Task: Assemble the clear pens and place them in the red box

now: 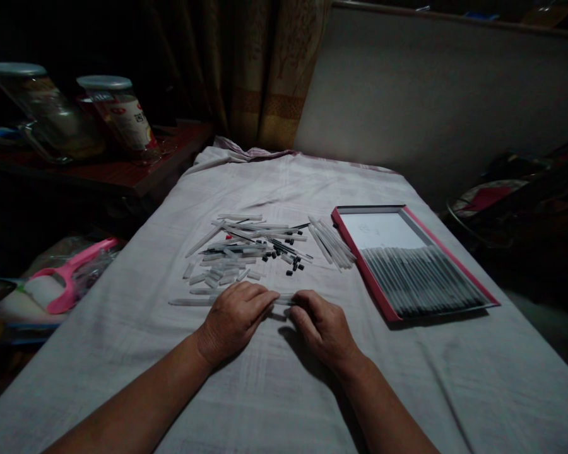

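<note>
My left hand (236, 318) is closed around a pale, see-through pen (284, 301) just above the cloth. At the pen's right end, the thumb and fingers of my right hand (325, 329) pinch it; the tip is hidden. Pale pen barrels (189, 302) stick out to the left beyond my left hand. Behind both hands lies a loose pile of clear barrels (203, 239), short pale caps (213, 276), thin dark refills (288, 247) and small black plugs (289, 273). A bundle of pale pens (330, 243) leans toward the box.
An open pink-edged box (366, 271) on the right holds a row of pens (419, 280). White cloth (274, 403) covers the table. To the left are a dark red side table (144, 176) with lidded jars (127, 120) and a pink plastic handle (71, 277).
</note>
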`<action>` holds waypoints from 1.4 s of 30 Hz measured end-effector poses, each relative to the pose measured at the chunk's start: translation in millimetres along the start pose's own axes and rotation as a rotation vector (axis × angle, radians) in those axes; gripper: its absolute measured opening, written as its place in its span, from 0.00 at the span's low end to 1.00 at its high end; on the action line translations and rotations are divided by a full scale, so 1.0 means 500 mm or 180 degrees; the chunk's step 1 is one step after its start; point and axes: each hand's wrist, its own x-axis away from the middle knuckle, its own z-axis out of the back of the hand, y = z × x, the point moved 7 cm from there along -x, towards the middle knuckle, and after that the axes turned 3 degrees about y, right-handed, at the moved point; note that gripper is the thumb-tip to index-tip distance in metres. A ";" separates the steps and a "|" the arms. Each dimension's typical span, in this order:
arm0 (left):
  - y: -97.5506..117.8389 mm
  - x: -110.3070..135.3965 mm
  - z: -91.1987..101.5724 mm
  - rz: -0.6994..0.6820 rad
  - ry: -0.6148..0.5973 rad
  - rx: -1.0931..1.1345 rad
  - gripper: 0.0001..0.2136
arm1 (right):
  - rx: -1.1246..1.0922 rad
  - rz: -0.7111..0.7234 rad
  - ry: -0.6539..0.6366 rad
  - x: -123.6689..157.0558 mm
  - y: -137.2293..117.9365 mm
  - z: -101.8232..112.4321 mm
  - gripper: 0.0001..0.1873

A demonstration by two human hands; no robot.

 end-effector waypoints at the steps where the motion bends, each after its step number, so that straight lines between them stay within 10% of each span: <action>1: 0.000 0.001 0.000 -0.0012 0.0012 -0.0007 0.09 | -0.0002 0.0001 -0.0014 0.000 0.000 -0.001 0.07; 8: -0.004 0.000 0.010 0.0036 0.0125 -0.0015 0.10 | -0.0028 0.0052 0.0115 0.000 -0.005 0.005 0.09; 25: -0.088 0.010 0.029 0.0825 0.0204 0.0386 0.10 | -0.1705 -0.1494 0.0532 0.005 0.088 0.037 0.13; 42: -0.127 -0.049 -0.001 0.0947 -0.0757 -0.0749 0.08 | -0.2322 -0.2213 0.0938 0.003 0.106 0.042 0.23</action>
